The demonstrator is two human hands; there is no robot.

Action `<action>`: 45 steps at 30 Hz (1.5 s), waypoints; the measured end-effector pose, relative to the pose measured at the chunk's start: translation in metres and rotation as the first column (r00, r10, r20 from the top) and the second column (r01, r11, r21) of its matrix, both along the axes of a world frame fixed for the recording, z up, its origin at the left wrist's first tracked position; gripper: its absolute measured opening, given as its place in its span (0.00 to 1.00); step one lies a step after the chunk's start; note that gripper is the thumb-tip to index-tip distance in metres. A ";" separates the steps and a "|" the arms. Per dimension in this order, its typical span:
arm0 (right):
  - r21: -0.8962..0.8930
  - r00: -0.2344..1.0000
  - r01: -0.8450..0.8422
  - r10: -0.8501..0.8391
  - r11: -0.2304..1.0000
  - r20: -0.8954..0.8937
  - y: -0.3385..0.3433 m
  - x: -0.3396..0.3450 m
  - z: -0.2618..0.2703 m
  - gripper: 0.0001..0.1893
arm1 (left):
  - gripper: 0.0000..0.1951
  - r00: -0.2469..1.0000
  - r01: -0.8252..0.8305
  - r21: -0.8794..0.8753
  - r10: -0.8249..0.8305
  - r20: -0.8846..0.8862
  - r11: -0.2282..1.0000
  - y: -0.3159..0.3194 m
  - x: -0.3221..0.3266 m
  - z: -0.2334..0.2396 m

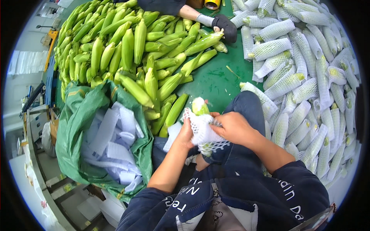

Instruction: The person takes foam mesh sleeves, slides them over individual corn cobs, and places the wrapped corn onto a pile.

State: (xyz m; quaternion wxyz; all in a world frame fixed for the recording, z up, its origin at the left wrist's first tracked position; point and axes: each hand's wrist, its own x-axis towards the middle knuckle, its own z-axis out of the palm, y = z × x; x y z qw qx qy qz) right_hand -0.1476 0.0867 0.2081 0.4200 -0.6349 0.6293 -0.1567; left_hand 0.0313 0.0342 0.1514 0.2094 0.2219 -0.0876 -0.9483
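A green ear of corn in its husk (200,107) stands tilted over my lap, with a white foam net sleeve (203,131) around its middle and its pale end bare at the top. My left hand (186,133) grips the sleeved corn from the left. On the other side, my right hand (232,127) pinches the netting with thumb and fingers. Between my hands the net is bunched and stretched wide towards the lower right. Another white foam sleeve (173,135) lies by my left forearm, partly hidden.
Unwrapped corn (127,52) is heaped ahead and left on the green floor (214,75). A green woven sack (69,138) holding flat foam sleeves (121,150) stands at my left. Net-wrapped corn (300,86) is piled at right. Another person's foot in a black shoe (225,27) rests ahead.
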 end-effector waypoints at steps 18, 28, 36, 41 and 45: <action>0.625 0.452 0.216 -0.645 0.750 0.617 0.103 0.073 -0.033 0.12 | 0.25 0.672 0.413 -0.408 0.030 0.740 0.814 0.177 0.114 0.053; 0.488 -0.035 -0.367 -0.536 0.792 0.843 0.096 0.032 -0.002 0.33 | 0.30 0.934 0.107 -0.575 0.116 0.337 0.811 0.175 0.070 0.046; 0.214 0.282 -0.346 -0.117 0.913 0.952 0.102 0.055 0.030 0.17 | 0.26 0.927 0.262 -0.478 -0.080 0.367 0.839 0.180 0.097 0.037; 0.524 0.410 -0.392 -0.366 0.757 0.835 0.095 0.047 0.042 0.12 | 0.36 0.702 0.234 -0.435 0.159 0.694 0.869 0.169 0.085 0.048; 0.279 0.575 -0.223 -0.105 0.934 0.812 0.088 0.055 0.039 0.07 | 0.32 0.674 0.370 -0.458 0.105 0.731 0.808 0.164 0.079 0.070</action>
